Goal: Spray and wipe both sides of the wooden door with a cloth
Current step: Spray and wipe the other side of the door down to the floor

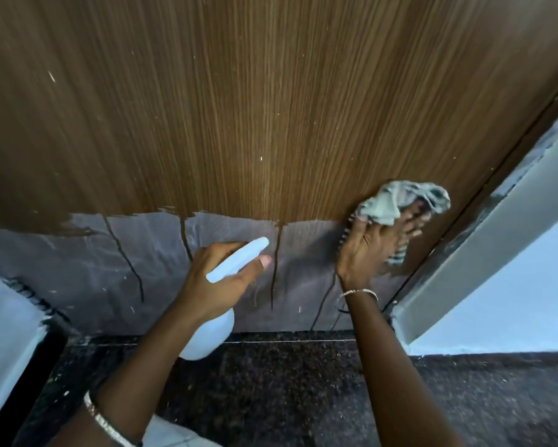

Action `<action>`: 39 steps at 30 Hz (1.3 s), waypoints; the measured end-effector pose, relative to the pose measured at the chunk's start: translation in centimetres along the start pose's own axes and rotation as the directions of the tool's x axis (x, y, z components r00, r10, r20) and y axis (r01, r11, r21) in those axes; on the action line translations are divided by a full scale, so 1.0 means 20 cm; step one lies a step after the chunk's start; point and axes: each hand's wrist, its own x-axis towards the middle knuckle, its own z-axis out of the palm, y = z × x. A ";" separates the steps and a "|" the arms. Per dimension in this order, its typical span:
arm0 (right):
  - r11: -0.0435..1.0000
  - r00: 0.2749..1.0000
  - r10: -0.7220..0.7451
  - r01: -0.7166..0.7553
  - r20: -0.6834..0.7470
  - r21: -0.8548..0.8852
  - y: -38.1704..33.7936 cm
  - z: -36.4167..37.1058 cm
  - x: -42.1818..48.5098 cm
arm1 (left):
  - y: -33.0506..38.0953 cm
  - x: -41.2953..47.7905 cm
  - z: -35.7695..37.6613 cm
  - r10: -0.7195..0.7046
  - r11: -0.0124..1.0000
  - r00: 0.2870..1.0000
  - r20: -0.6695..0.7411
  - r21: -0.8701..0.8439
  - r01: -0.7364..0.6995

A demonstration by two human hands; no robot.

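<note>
From the head view, I am seeing the left hand (213, 280) gripping the spray bottle (208, 338), its nozzle facing the wooden door (271, 108). The right hand (373, 250) is pressing the cloth (397, 201) with spread fingers against the door's lower right. I am judging this the wiping step; next calls for sweeping left through the drips (274, 269).

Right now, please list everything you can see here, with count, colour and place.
door: 1, brown wood, grey lower band, ahead
drips: several, dark, on grey band
bottle: 1, pale blue, in left hand
cloth: 1, grey striped, on door, right
frame: 1, white, right
floor: 1, dark speckled, below
bracelets: 2, metallic, one per wrist
left hand: 1, grips bottle
right hand: 1, presses cloth to door
</note>
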 end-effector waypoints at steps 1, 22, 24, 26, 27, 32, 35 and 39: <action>0.991 0.991 -0.133 0.133 -0.018 0.016 -0.13 -0.03 0.04 | -0.01 0.00 -0.01 -0.018 0.999 1.000 0.011 -0.029 0.018; 0.656 0.661 -0.748 0.721 -0.061 -0.223 -0.11 -0.02 0.30 | -0.33 -0.01 -0.13 -0.143 0.987 0.974 0.174 -0.050 0.154; 0.642 0.651 -0.757 0.728 -0.049 -0.242 -0.04 0.06 0.16 | -0.34 0.01 -0.14 -0.156 0.983 0.973 0.171 -0.073 0.171; 0.523 0.564 -0.821 0.805 0.089 -0.279 0.14 0.14 -0.03 | -0.35 0.02 -0.15 -0.159 0.982 0.971 0.179 -0.071 0.174; 0.447 0.508 -0.843 0.844 0.175 -0.296 0.22 0.16 -0.12 | -0.35 0.03 -0.15 -0.158 0.983 0.971 0.181 -0.062 0.172; 0.301 0.377 -0.881 0.913 0.285 -0.275 0.28 0.13 -0.15 | -0.38 0.02 -0.15 -0.126 0.991 0.977 0.170 -0.013 0.130; 0.374 0.412 -0.897 0.900 0.161 -0.221 0.01 0.07 0.04 | -0.38 0.02 -0.15 -0.094 0.995 0.983 0.161 -0.013 0.097; 0.556 0.564 -0.825 0.794 -0.046 -0.246 -0.31 0.11 0.15 | -0.38 0.02 -0.15 -0.063 0.997 0.988 0.141 -0.025 0.068</action>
